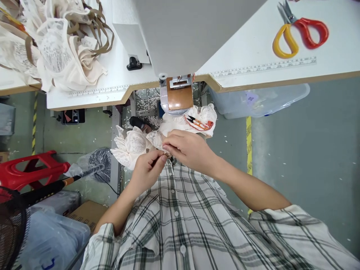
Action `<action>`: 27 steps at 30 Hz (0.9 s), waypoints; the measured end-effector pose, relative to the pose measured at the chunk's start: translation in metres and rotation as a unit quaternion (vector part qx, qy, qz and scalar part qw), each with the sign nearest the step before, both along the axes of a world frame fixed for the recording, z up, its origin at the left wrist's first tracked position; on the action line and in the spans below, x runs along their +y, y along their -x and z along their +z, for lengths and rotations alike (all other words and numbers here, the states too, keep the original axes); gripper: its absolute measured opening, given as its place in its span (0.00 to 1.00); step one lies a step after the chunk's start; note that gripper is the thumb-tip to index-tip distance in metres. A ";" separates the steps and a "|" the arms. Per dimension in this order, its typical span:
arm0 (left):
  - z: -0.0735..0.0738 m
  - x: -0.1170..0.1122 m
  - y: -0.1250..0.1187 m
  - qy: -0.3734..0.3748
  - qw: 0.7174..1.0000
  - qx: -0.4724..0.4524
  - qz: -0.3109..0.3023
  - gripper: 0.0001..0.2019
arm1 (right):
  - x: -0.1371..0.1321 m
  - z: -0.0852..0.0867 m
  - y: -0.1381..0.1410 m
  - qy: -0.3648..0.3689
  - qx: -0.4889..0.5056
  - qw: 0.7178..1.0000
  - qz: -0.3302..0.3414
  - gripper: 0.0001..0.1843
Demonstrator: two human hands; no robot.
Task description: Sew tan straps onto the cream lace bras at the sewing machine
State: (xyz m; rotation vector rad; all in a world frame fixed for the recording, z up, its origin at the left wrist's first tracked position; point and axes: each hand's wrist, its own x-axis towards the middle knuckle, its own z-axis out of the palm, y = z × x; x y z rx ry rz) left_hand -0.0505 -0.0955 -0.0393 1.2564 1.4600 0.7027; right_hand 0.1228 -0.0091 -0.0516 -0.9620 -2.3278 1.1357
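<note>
Plaid shirt (180, 225) nearest; beyond it I read left hand (147, 168) and right hand (191, 150) pinching the lace garment (132, 144) — clear of the machine (180, 33), work apparently midway.

White worktable (242, 41), wood-edged. Grey-green floor (309, 157) below it carries white scraps; 1 yellow stripe (249, 142) under its right section, 1 red stool (30, 170) near its left end.

A printed measuring scale (264, 67) runs along the white table (332, 62) on the right, its numerals too small to read. A second scale (98, 91) on the left is equally illegible. A pale sticker (251, 98) on the clear bin (284, 99) under the table is blurred.
</note>
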 end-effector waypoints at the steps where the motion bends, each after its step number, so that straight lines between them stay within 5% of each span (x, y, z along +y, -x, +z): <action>1: -0.001 0.000 0.000 0.018 0.999 -0.031 0.016 0.13 | 0.004 -0.005 -0.002 -0.023 -0.012 0.999 -0.031 0.14; 4: -0.002 0.000 0.001 0.053 0.989 -0.121 0.067 0.12 | 0.013 -0.017 -0.013 -0.055 -0.038 0.981 -0.181 0.15; 6: -0.001 0.001 0.002 0.066 0.983 -0.154 0.080 0.12 | 0.012 -0.018 -0.019 -0.065 -0.024 0.974 -0.215 0.18; 13: 0.001 0.007 0.003 0.107 0.965 -0.226 0.085 0.12 | -0.013 -0.015 -0.007 -0.176 0.138 0.975 -0.015 0.13; 16: 0.014 0.017 0.012 0.164 0.968 -0.191 0.002 0.15 | -0.012 -0.023 -0.003 -0.245 0.135 0.960 0.009 0.09; 18: 0.028 0.027 0.023 0.178 0.978 -0.087 -0.070 0.17 | -0.008 -0.025 -0.006 -0.261 0.117 0.958 0.034 0.07; 20: 0.042 0.034 0.033 0.109 0.989 0.071 -0.074 0.15 | -0.004 -0.023 -0.015 -0.207 0.081 0.975 0.026 0.12; 23: 0.050 0.036 0.034 -0.124 0.957 0.257 0.056 0.10 | 0.001 -0.016 -0.027 0.032 0.077 0.991 -0.103 0.13; 25: 0.043 0.032 0.019 -0.238 0.931 0.266 0.068 0.08 | 0.002 -0.011 -0.031 0.222 0.147 0.945 -0.190 0.15; 27: 0.027 0.027 -0.004 -0.264 0.943 0.200 -0.028 0.09 | 0.002 -0.005 -0.032 0.328 0.217 0.890 -0.230 0.17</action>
